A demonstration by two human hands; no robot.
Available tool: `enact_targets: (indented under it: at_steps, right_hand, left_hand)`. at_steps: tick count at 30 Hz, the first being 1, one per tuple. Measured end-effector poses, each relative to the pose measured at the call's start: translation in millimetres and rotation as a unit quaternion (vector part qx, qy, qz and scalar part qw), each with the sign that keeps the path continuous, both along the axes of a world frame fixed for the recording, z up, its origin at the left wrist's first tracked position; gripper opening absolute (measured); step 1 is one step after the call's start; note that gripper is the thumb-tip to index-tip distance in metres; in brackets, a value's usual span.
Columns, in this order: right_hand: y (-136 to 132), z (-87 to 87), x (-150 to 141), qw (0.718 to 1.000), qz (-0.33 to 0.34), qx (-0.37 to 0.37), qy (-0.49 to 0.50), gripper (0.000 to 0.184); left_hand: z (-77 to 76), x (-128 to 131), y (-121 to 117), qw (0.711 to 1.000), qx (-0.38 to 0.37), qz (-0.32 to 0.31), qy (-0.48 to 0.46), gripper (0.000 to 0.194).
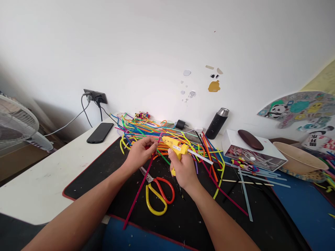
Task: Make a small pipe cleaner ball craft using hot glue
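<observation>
My left hand (141, 151) pinches a dark pink pipe cleaner (138, 195) close to its upper end; the long tail slants down toward the mat's front edge. A yellow hot glue gun (177, 149) is gripped in my right hand (184, 170), its nozzle pointing left at the pipe cleaner's top. A glue stick (201, 157) juts out of the gun's back. Whether nozzle and pipe cleaner touch, I cannot tell. Below the hands lie scissors (156, 198) with one red and one yellow handle. Many coloured pipe cleaners (141, 130) are heaped behind both hands.
A black mat (91, 177) covers the table's middle. To the left lies a phone (100, 132); a fan (15, 122) stands beyond the table. A black flask (217, 123), a white box (251, 150), a bowl (298, 158) and loose glue sticks (245, 195) are on the right.
</observation>
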State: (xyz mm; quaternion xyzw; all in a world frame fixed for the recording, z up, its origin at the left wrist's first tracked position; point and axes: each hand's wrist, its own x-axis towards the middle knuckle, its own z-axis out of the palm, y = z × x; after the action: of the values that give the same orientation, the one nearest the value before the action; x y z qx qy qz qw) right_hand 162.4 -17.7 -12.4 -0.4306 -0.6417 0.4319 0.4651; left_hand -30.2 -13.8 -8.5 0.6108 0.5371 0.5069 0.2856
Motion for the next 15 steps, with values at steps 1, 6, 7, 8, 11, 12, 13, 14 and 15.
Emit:
enact_targets:
  at_steps: [1,6,7,8,11,12,13,14,15]
  right_hand:
    - [0.3,-0.3,0.2,1.000,0.002,-0.003,-0.002,0.044]
    - [1.4,-0.1,0.9,1.000,0.006,-0.005,-0.005,0.046]
    - [1.4,0.1,1.0,1.000,0.006,-0.006,-0.005,0.047]
    - [1.4,0.3,1.2,1.000,0.008,-0.007,-0.006,0.047]
    - [1.1,0.2,1.6,1.000,0.008,-0.010,-0.010,0.048]
    - [1.1,-0.1,1.7,1.000,0.007,-0.009,-0.012,0.048]
    - [1.2,-0.5,1.7,1.000,0.006,-0.008,-0.014,0.048]
    - [1.3,-0.9,1.8,1.000,0.005,-0.007,-0.016,0.048]
    - [1.5,-1.3,1.7,1.000,0.004,-0.006,-0.018,0.048]
  left_hand:
    - [-0.5,-0.1,0.1,1.000,0.001,0.001,0.001,0.033]
    - [-1.5,-0.3,-0.2,1.000,0.006,0.004,0.002,0.032]
    - [-1.4,-0.3,-0.3,1.000,0.005,0.003,0.000,0.032]
    - [-1.4,-0.4,-0.3,1.000,0.004,0.003,-0.002,0.033]
    - [-1.6,-0.7,-0.1,1.000,0.003,0.002,-0.005,0.034]
    - [-1.7,-0.8,0.0,1.000,0.004,0.002,-0.004,0.034]
    - [-1.9,-0.8,0.1,1.000,0.005,0.003,-0.003,0.034]
    - [-2.0,-0.9,0.2,1.000,0.005,0.003,-0.003,0.034]
    - [-2.1,-0.9,0.2,1.000,0.004,0.003,-0.002,0.034]
